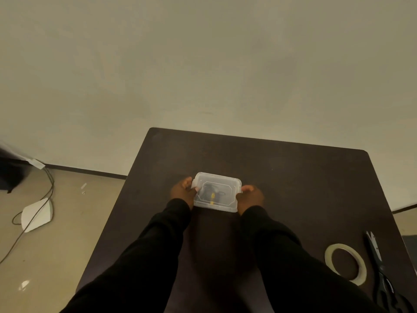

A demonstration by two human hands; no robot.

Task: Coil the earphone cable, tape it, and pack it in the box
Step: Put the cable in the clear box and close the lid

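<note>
A small clear plastic box point(228, 178) with its lid on sits in the middle of the dark table point(293, 177). Through the lid I see the coiled black earphone cable point(208, 192) with a yellow band of tape around it. My left hand point(182, 190) grips the box's left end, thumb over the lid edge. On the box's right end, my right hand point(250, 196) presses with its fingers curled against the side. Both arms wear black sleeves.
A roll of pale tape point(361, 271) lies flat at the table's right front, with black scissors point(381, 272) beside it near the right edge. A wall stands behind the table. On the floor to the left lie a white sheet point(37, 214) and a dark cable point(48, 184).
</note>
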